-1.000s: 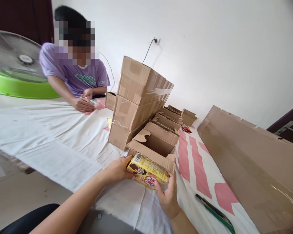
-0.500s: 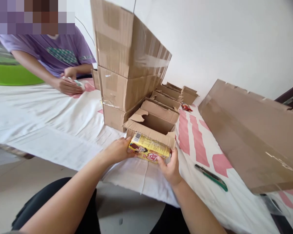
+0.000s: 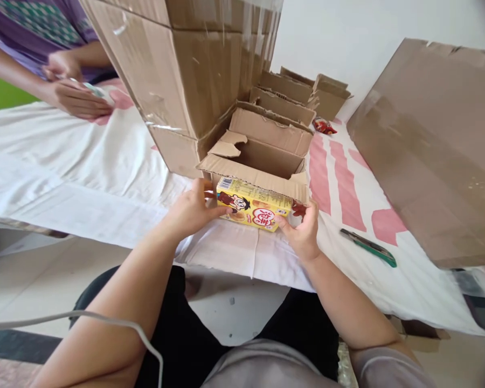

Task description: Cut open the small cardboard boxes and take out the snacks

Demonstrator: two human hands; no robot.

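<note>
A yellow snack box (image 3: 253,207) with a cartoon face and red print sits at the table's near edge, just under the front flap of an open cardboard box (image 3: 262,156). My left hand (image 3: 192,209) grips its left end, fingers closed round it. At the other end, my right hand (image 3: 302,230) pinches the box's right side. The open cardboard box looks empty inside from here.
A tall stack of taped cardboard boxes (image 3: 186,64) stands just left of the open one, more open boxes (image 3: 303,91) behind. A large flat cardboard (image 3: 432,145) leans at the right. A green utility knife (image 3: 367,247) lies on the white cloth. Another person's hands (image 3: 70,91) work at far left.
The view has tipped down and moved closer. Both hands kept hold of the yellow box and turned it, so its cartoon front now faces me.
</note>
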